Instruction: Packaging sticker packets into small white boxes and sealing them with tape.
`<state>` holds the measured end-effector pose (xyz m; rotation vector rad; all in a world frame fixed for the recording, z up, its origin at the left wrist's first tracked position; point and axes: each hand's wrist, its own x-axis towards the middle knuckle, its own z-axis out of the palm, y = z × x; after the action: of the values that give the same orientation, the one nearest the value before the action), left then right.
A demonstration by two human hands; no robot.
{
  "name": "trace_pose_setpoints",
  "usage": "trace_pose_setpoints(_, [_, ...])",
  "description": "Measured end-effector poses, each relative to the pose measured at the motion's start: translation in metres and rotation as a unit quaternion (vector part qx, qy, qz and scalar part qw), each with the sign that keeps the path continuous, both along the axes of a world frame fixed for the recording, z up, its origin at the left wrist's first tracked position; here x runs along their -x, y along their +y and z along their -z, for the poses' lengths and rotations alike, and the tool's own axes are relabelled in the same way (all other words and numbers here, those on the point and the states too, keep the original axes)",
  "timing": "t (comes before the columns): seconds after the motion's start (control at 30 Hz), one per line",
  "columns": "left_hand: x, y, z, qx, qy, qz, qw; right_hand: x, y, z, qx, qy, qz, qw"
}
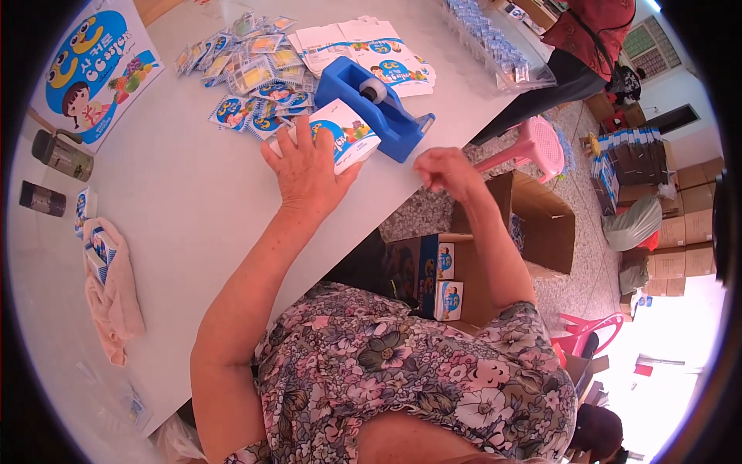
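My left hand (307, 172) rests on a small white and blue carton (349, 131), pressing it onto the white table (178, 201). Just beyond the carton stands a blue tape dispenser (386, 104) with a roll on top. My right hand (446, 170) hovers at the table's edge near the dispenser's cutter end, fingers pinched together; whether a strip of tape is between them I cannot tell. A heap of small sachets (247, 66) lies behind the carton, beside flat unfolded cartons (363, 42).
An open cardboard box (464, 271) with finished cartons sits below the table edge. A pink stool (537, 143), stacked boxes (680, 224) and a person in red (587, 39) are to the right. Two dark bottles (58, 155), a pink cloth (112, 298) and a poster (93, 66) lie left.
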<state>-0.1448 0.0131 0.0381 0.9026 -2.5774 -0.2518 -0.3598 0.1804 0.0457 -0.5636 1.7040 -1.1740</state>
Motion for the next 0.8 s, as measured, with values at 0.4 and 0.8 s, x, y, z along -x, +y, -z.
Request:
trace_pose_setpoints(0.4, [-0.02, -0.016, -0.004, -0.054, 0.027, 0.09, 0.994, -0.09, -0.042, 0.007, 0.168, 0.018, -0.051, 0.984])
trace_pose_setpoints(0.8, [-0.017, -0.015, 0.003, -0.044, 0.064, 0.085, 0.993, -0.083, -0.058, 0.026, 0.041, 0.134, -0.026, 0.99])
